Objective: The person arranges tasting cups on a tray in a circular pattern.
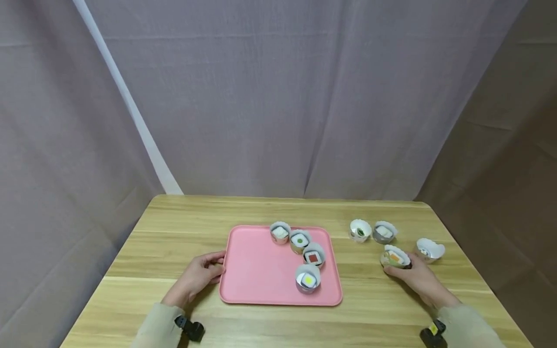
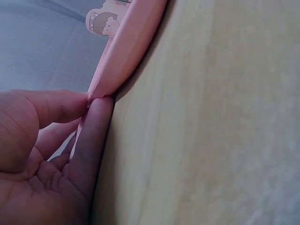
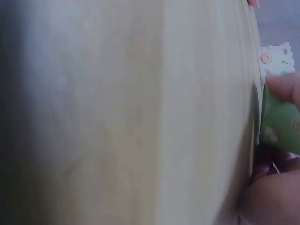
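My left hand (image 1: 201, 274) pinches the left rim of a pink tray (image 1: 256, 270), thumb at the rim and a finger beneath it in the left wrist view. Several scalloped paper cups stand along the tray's right half, among them one with a white piece dotted green (image 1: 300, 240), one with a red square (image 1: 313, 257) and one with a yellow dot (image 1: 308, 280). To the right of the tray, my right hand (image 1: 416, 276) grips a green paper cup (image 1: 393, 258) holding a white piece with an orange square. Its green side (image 3: 281, 119) shows between thumb and fingers, low over the table.
Beyond the right hand stand three more paper cups: a white one with something green inside (image 1: 360, 231), a grey one with a white piece (image 1: 385, 232) and a white one (image 1: 429, 250) near the table's right edge. Grey curtains (image 1: 261, 106) hang behind the wooden table (image 1: 196, 217).
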Action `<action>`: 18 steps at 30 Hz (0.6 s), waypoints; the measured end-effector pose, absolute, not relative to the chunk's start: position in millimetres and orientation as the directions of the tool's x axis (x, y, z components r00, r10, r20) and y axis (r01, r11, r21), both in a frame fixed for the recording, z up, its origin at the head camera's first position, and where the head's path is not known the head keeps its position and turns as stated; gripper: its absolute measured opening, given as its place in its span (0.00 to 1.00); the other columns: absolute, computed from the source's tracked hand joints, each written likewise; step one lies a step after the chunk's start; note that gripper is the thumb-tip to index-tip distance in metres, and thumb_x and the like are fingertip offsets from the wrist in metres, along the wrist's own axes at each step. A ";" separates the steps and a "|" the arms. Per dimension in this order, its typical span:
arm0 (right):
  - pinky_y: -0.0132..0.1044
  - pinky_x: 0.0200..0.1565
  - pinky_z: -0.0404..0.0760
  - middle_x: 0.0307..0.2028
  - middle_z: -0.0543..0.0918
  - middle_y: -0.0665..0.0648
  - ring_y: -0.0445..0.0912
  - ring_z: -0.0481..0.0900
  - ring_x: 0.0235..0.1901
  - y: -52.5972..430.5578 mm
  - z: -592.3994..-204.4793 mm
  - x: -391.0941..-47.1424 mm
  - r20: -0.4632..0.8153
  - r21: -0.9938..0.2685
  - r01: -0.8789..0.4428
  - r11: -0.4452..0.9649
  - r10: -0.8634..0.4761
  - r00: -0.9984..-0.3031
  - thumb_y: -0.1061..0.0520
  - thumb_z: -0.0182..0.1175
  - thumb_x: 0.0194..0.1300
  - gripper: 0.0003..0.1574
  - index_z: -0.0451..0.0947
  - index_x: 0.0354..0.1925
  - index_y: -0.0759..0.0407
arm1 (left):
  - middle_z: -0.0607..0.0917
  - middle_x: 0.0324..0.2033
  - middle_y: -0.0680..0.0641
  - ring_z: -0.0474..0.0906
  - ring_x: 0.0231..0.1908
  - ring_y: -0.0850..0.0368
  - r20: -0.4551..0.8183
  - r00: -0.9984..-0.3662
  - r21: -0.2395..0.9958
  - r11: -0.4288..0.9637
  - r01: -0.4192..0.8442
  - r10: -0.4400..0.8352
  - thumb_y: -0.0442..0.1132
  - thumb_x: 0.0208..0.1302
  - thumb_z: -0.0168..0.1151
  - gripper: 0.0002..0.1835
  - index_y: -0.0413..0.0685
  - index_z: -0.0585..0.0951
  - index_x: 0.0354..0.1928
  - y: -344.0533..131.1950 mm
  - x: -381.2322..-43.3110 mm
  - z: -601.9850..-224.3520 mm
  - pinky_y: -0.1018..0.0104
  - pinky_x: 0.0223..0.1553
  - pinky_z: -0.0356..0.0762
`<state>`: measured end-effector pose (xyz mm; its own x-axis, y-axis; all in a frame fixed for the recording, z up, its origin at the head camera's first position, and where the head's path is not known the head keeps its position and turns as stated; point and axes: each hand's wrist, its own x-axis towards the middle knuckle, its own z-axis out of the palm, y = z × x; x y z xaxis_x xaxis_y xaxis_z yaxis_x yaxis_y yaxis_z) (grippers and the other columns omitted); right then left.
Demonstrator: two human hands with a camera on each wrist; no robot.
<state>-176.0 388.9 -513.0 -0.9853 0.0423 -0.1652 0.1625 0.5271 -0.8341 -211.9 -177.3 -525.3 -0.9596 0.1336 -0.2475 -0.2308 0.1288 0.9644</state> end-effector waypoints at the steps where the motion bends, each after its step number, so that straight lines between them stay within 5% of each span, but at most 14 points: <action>1: 0.62 0.62 0.58 0.68 0.49 0.77 0.68 0.49 0.67 389.3 -513.1 -176.9 -0.175 -0.833 0.169 0.526 0.039 -0.984 0.44 0.66 0.62 0.51 0.55 0.67 0.74 | 0.78 0.45 0.40 0.77 0.39 0.52 -0.249 -0.959 0.964 0.132 -0.232 0.131 0.25 0.63 0.58 0.24 0.40 0.75 0.62 -177.7 -212.2 -525.0 0.59 0.39 0.83; 4: 0.63 0.63 0.55 0.67 0.45 0.78 0.69 0.47 0.67 390.7 -513.2 -178.2 -0.197 -0.832 0.189 0.522 0.042 -0.980 0.43 0.65 0.62 0.54 0.52 0.68 0.75 | 0.77 0.45 0.40 0.77 0.39 0.51 -0.253 -0.958 0.962 0.139 -0.235 0.133 0.25 0.62 0.59 0.24 0.40 0.75 0.62 -177.9 -213.1 -525.0 0.59 0.40 0.83; 8: 0.60 0.62 0.59 0.63 0.53 0.73 0.64 0.58 0.61 391.6 -514.6 -178.1 -0.217 -0.827 0.220 0.518 0.066 -0.974 0.42 0.65 0.62 0.56 0.50 0.69 0.76 | 0.77 0.46 0.40 0.77 0.39 0.51 -0.255 -0.957 0.961 0.148 -0.235 0.138 0.25 0.62 0.59 0.25 0.40 0.75 0.62 -176.9 -213.5 -526.0 0.59 0.40 0.83; 18: 0.60 0.61 0.60 0.62 0.54 0.72 0.63 0.58 0.60 388.9 -515.0 -181.5 -0.213 -0.836 0.210 0.507 0.053 -0.976 0.42 0.66 0.61 0.56 0.51 0.69 0.74 | 0.77 0.46 0.41 0.76 0.39 0.52 -0.264 -0.956 0.959 0.141 -0.246 0.130 0.25 0.61 0.60 0.25 0.40 0.75 0.63 -179.1 -213.9 -524.7 0.60 0.39 0.83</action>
